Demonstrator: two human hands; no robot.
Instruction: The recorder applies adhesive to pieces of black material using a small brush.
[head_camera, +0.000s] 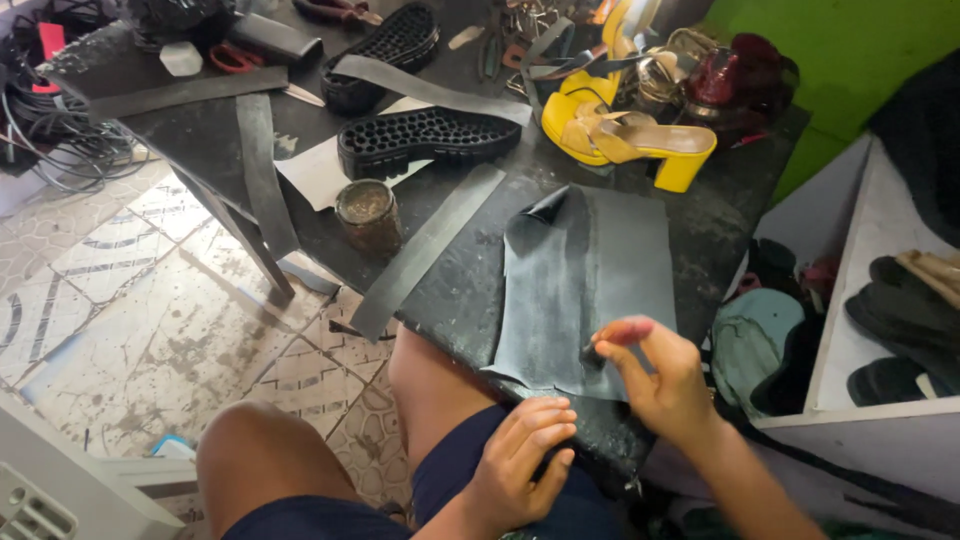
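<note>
Hands work at the near edge of a dark bench (700, 215). Right hand (662, 385) at 5 o'clock of the frame, fingers curled narrow, thumb and forefinger pinching a small dark piece (591, 352) against the near right corner of a grey sheet (590, 275); can't tell what the piece is. Left hand (520, 465) at 6 o'clock, fingers loosely bent, holding nothing, resting on the lap at the bench edge, just below the sheet.

Sheet lies flat on the bench, centre frame, top left corner folded over, near edge overhanging the bench edge. Long grey strip (425, 250) lies diagonally at 9 o'clock of the sheet, just beside it. Round tin (367, 212) stands at 10 o'clock of the sheet, beyond the strip. Black sole (425, 138) lies tread up at 11 o'clock, on white paper (315, 170); second sole (385, 50) further back. Another strip (430, 90) crosses between the soles. Yellow heeled sandal (625, 135) at 12 o'clock of the sheet, near but apart. Red-handled scissors (235, 58) at far left of the bench.

Tiled floor (130, 300) at 9 o'clock of frame. White shelf (875, 320) at 3 o'clock with dark shoes (900, 320) on it. Person's bare knees and blue shorts (470, 480) at bottom.
</note>
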